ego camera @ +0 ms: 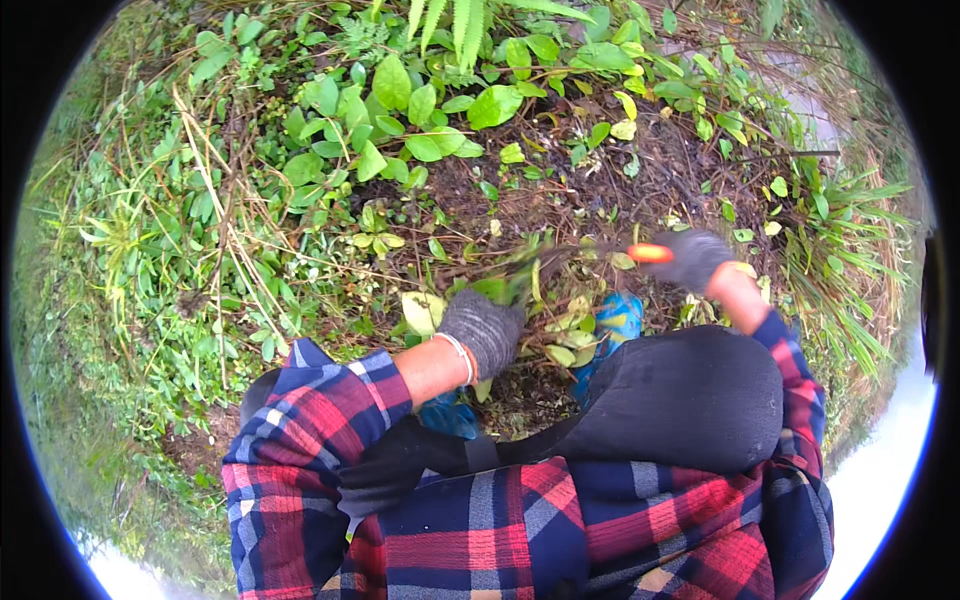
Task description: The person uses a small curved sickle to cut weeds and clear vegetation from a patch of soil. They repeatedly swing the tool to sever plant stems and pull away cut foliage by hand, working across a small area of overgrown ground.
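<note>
My left hand (484, 335), in a grey knit glove, is closed around a bunch of leafy stems low over the ground. A broad pale yellow-green leaf (422, 313) lies beside its knuckles. My right hand (694, 259), gloved the same way and blurred, grips an orange-handled hand tool (649, 253). Its dark, thin working end stretches left towards the stems at my left hand, too blurred to make out its shape. Cut or loose yellowing leaves (574, 345) lie between my feet, which wear blue coverings (616, 319).
Broad-leaved green plants (420, 120) grow ahead, around a patch of brown soil and litter (525, 180). Long dry stalks (217, 202) cross the greenery at left. A grassy clump (840, 255) stands at right, near a grey slab-like surface (806, 105). My dark-trousered knee (682, 397) is close below my right hand.
</note>
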Demonstrator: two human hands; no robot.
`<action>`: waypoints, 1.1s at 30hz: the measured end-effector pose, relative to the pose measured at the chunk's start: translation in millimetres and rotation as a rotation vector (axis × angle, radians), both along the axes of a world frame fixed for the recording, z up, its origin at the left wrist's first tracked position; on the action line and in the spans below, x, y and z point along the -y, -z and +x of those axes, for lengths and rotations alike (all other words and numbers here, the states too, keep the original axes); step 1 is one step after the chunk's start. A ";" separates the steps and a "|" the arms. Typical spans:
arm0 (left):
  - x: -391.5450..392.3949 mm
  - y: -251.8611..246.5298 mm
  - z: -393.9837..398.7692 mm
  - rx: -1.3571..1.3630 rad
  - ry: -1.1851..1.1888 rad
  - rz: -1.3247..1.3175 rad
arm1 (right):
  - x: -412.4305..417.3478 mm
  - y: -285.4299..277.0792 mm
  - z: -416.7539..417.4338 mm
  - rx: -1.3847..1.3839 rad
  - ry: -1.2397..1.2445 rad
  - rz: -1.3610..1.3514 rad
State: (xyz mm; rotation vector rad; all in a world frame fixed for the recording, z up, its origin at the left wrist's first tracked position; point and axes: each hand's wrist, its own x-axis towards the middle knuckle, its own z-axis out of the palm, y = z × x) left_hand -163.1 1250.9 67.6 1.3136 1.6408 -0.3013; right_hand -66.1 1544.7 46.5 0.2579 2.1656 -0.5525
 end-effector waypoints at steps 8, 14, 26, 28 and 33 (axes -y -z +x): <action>-8.3 15.7 2.3 0.040 -0.089 0.109 | -155.4 -58.1 192.6 -0.314 0.455 0.662; -17.5 3.3 -23.3 -0.112 0.007 0.162 | -28.6 -54.4 105.4 -0.486 0.757 0.114; -6.0 -59.3 -91.7 -0.203 0.103 0.027 | -67.5 -74.7 185.2 0.212 0.396 0.410; -4.9 -62.7 -95.8 -0.229 0.104 0.142 | -81.4 -105.6 283.4 0.167 0.475 0.648; -2.9 -54.9 -99.7 -0.286 0.107 0.356 | -57.5 -161.5 382.9 0.345 0.933 0.925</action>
